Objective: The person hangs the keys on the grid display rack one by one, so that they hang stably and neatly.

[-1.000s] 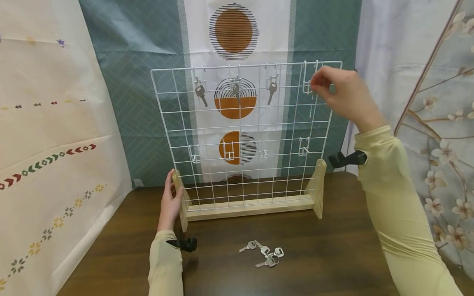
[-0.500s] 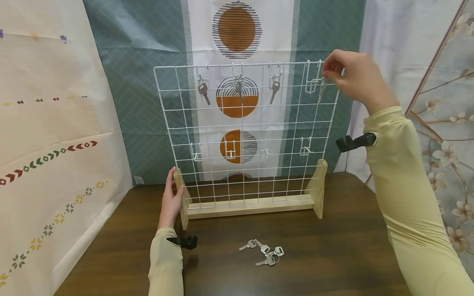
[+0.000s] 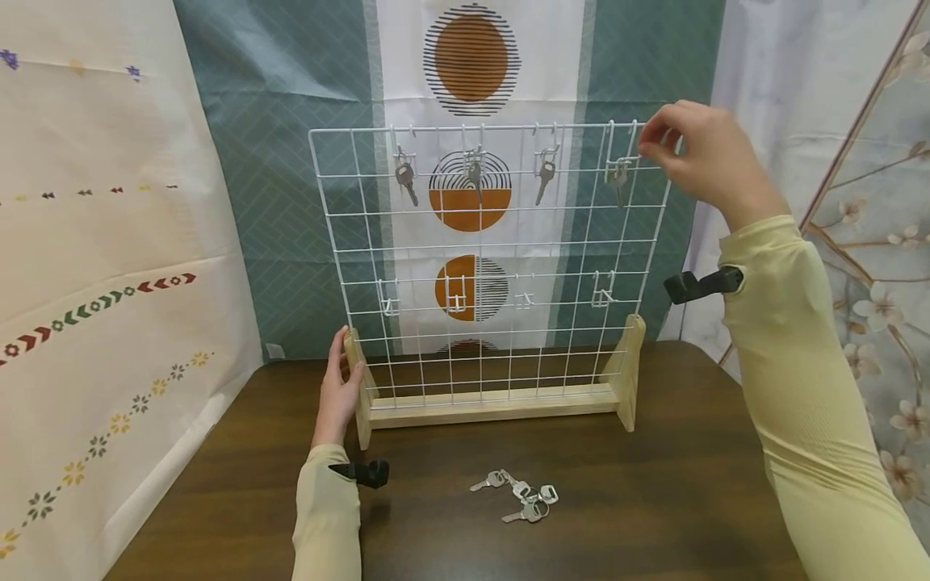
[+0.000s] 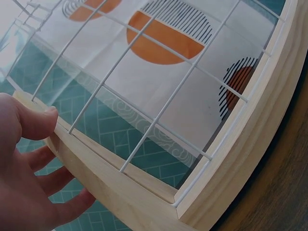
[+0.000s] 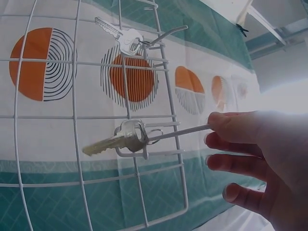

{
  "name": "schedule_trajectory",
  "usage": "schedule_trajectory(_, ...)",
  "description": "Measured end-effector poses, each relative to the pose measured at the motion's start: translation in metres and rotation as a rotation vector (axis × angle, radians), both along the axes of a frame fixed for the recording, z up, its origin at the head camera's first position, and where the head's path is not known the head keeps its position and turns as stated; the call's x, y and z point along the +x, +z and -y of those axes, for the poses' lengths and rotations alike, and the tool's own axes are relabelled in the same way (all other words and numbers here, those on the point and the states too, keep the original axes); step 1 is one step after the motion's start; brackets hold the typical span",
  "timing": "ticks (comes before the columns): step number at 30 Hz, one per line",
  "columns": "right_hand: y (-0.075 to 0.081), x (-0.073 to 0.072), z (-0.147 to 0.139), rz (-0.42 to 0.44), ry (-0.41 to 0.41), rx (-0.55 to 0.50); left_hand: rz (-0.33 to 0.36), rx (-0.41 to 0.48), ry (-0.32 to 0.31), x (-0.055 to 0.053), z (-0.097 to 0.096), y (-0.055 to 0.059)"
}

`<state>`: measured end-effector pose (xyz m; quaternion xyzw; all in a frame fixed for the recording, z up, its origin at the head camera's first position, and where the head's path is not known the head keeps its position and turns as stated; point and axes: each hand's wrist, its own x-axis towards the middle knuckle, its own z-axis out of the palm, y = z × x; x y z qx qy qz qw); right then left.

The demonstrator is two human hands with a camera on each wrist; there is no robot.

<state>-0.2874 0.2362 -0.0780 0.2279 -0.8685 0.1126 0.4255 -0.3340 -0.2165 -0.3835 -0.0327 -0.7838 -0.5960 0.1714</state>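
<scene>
A white wire grid rack (image 3: 567,242) stands upright in wooden end supports. My left hand (image 3: 339,397) grips the left wooden support (image 4: 110,185), thumb in front and fingers behind. My right hand (image 3: 701,157) is at the top right corner, where thumb and index finger pinch the tip of a white wire hook (image 5: 185,131). A silver key (image 5: 132,134) hangs by its ring on that hook's prong, near the grid. Along the top row, three other hooks each bear a key, such as the nearest key (image 3: 546,171).
Several loose keys (image 3: 532,510), some with rings, lie on the dark wooden table (image 3: 436,532) before the rack. A lower row of hooks, including one hook (image 3: 602,297) at right, bears no keys. Patterned cloths hang behind and at both sides.
The key at my right hand has slid along the hook's prong toward the grid and now hangs there. My right hand has moved a little right and up. My left hand stays on the support.
</scene>
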Motion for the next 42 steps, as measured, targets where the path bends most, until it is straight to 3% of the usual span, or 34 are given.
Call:
schedule_trajectory(13, -0.01, 0.004, 0.001, 0.039, -0.02, -0.007, 0.004, -0.009, 0.009, -0.001, -0.001, 0.0)
schedule_trajectory(16, -0.016, 0.01, 0.005, 0.014, 0.01, -0.029, 0.001, -0.012, 0.014, -0.001, -0.001, -0.001)
schedule_trajectory(19, -0.026, 0.018, 0.012, -0.062, 0.074, -0.021, -0.002, -0.016, 0.019, -0.001, -0.001, -0.002)
schedule_trajectory(23, -0.051, 0.027, 0.027, -0.132, 0.176, 0.045, -0.009, -0.014, 0.023, -0.001, -0.001, -0.002)
schedule_trajectory(28, -0.099, 0.032, 0.045, -0.014, 0.242, 0.155, -0.03, -0.002, 0.019, -0.002, -0.002, -0.003)
schedule_trajectory(33, -0.142, 0.032, 0.054, 0.126, 0.252, 0.208, -0.032, 0.004, 0.017, -0.001, -0.004, -0.001)
schedule_trajectory(42, -0.189, 0.029, 0.065, 0.232, 0.287, 0.154, -0.008, 0.004, 0.012, 0.001, -0.004, 0.001)
